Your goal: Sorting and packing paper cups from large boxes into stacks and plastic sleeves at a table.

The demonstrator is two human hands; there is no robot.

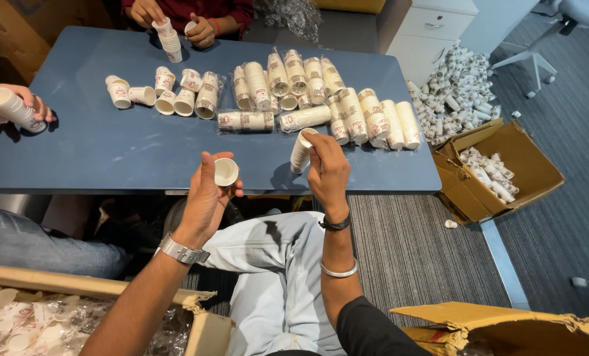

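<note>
My left hand (205, 198) holds a single small white paper cup (226, 171), its mouth facing me, just above the near edge of the blue table (97, 148). My right hand (327, 173) grips a short stack of nested paper cups (300, 150), tilted, with its base resting near the table's front edge. Beyond both hands lie several plastic-wrapped sleeves of cups (321, 105) and loose cups (166, 92) across the middle of the table.
A person's hand (18, 105) at the left holds a cup stack; another person at the far side (176, 23) stacks cups too. An open cardboard box (499, 168) with cups sits on the floor at right, beside a pile of cups (456, 89). More boxes stand near my legs.
</note>
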